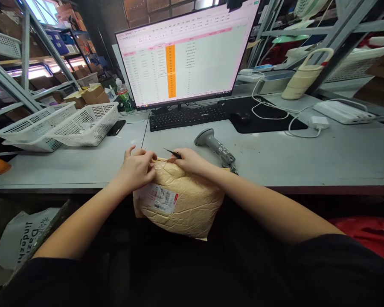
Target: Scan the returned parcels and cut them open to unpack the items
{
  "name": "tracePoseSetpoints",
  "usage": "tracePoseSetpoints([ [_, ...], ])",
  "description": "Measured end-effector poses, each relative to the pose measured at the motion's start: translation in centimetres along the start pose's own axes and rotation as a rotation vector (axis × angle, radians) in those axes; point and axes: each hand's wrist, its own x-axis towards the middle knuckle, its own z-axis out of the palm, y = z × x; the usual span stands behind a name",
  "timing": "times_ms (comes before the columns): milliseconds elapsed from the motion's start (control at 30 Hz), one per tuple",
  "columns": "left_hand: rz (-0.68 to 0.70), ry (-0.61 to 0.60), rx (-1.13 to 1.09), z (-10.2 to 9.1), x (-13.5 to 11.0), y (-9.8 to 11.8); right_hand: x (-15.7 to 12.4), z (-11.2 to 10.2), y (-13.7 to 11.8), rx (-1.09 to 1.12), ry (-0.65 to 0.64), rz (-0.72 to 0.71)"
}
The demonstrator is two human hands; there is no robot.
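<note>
Two hands: left hand (138, 169) pinching the upper edge of the package (185, 204); right hand (189, 162) closed around a small black knife (175, 154)
Package: yellow, at the front edge of the desk (275, 164), paper label (163, 198) showing
Scanner (216, 147): on the desk, near the right hand

The package (185, 207) is at the middle of the desk's (284, 157) front edge, reaching out past it; the scanner (216, 147) lies just behind, to the right. Toward the back edge, the keyboard (187, 119) lies before the monitor (208, 64), with the mouse (241, 117) on the pad (272, 125) to its right. Leftward lies the phone (116, 128), between keyboard and basket (97, 132); the bottle (124, 99) stands behind the phone.
</note>
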Motion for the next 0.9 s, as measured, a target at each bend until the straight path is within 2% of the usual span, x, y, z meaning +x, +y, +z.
tracePoseSetpoints([
  [133, 0.014, 0.002, 0.176, 0.3, -0.6, -0.3, -0.5, -0.2, 0.2, -0.115, 0.054, 0.000],
  [267, -0.069, -0.035, 0.185, 0.2, -0.2, -1.4, -0.3, -0.7, -0.4, -0.216, 0.050, -0.047],
  [333, -0.108, -0.086, 0.024, 0.1, 0.2, -2.4, 0.3, -1.3, -0.7, -0.227, 0.024, -0.062],
  [400, -0.130, -0.140, -0.280, 0.6, 0.5, -3.3, 0.9, -1.9, -0.8, -0.220, 0.010, -0.079],
  [500, -0.240, -0.088, -0.653, 2.3, 0.8, -4.2, 1.5, -3.1, -0.7, -0.303, 0.062, -0.078],
  [567, -0.348, -0.014, -0.709, 3.7, 0.7, -4.3, 1.3, -4.1, -0.7, -0.389, 0.102, -0.043],
  [633, -0.390, 0.002, -0.680, 4.6, 0.7, -4.0, 0.6, -5.0, -1.1, -0.446, 0.079, -0.038],
  [700, -0.343, -0.008, -0.621, 4.8, 0.6, -3.4, -0.4, -5.6, -1.9, -0.521, 0.006, -0.121],
  [800, -0.179, 0.002, -0.507, 4.2, 0.6, -2.6, -1.5, -5.9, -3.7, -0.685, -0.092, -0.383],
  [900, -0.070, 0.012, -0.442, 3.4, 0.6, -2.0, -1.7, -6.0, -5.2, -0.757, -0.118, -0.569],
])
